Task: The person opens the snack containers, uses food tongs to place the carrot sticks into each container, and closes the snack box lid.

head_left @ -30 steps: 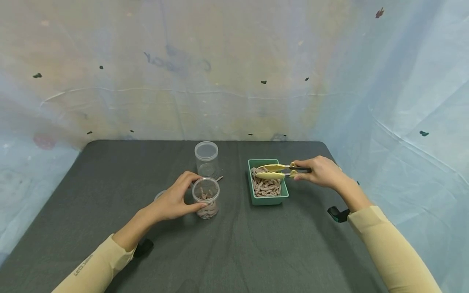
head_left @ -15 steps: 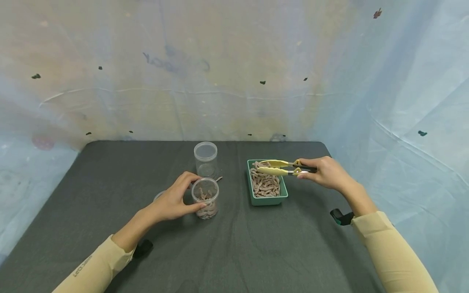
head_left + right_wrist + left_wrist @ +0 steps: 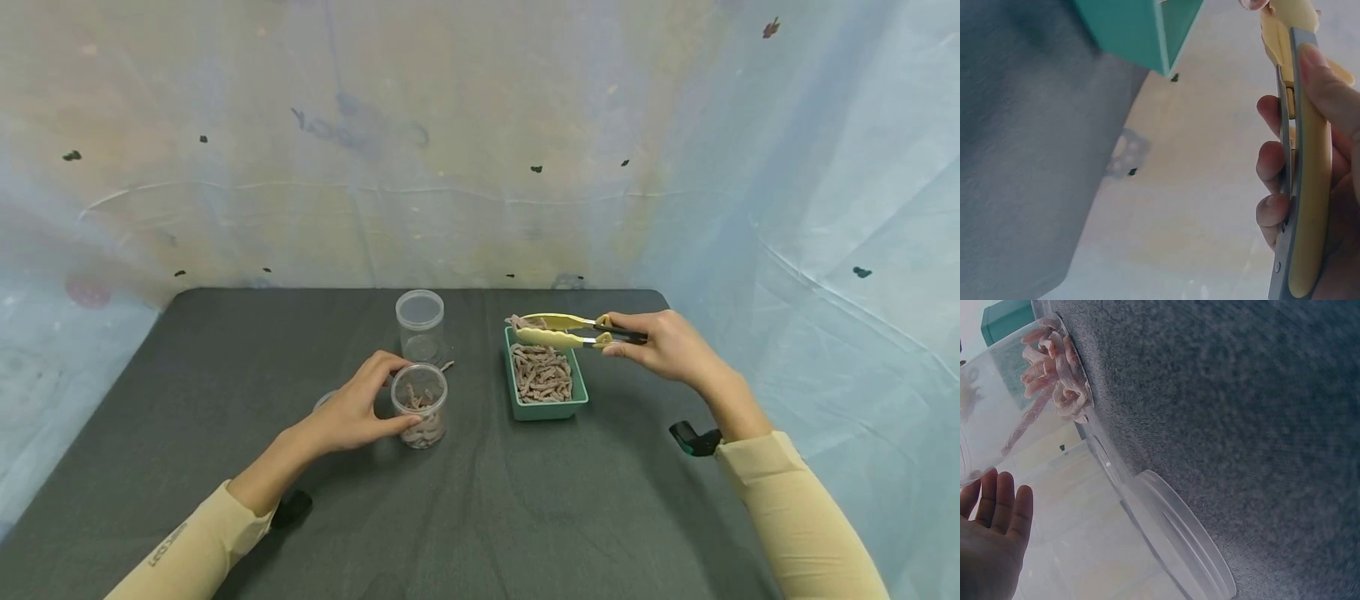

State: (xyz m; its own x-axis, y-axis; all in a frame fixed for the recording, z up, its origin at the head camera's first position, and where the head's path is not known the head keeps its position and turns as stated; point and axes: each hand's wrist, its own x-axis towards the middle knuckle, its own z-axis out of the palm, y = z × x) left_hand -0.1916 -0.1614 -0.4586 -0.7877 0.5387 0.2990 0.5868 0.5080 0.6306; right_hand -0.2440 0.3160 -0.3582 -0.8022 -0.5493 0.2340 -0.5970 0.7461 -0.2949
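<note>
My left hand (image 3: 356, 408) holds a clear round jar (image 3: 420, 396) between thumb and fingers. Pinkish-brown strips (image 3: 1054, 369) lie at the bottom of that jar, one leaning up its wall. At the right, my right hand (image 3: 667, 346) grips yellow-tipped tongs (image 3: 558, 337), its thumb along one arm in the right wrist view. Between the tong tips is a small bunch of strips (image 3: 517, 322), held over the far rim of a green tray (image 3: 551, 411). More strips fill the tray below.
A lidded clear jar (image 3: 420, 321) stands behind the held one. Beside it lies a single loose strip (image 3: 447, 366). Another clear round piece (image 3: 322, 401) is mostly hidden by my left hand; its rim (image 3: 1185, 534) shows large in the left wrist view. A plastic sheet hangs behind the dark table.
The tongs rose out of the tray with a bunch of strips, pulling back rightward, then moving left and toward the tray's far rim. My left hand and its jar stayed in place.
</note>
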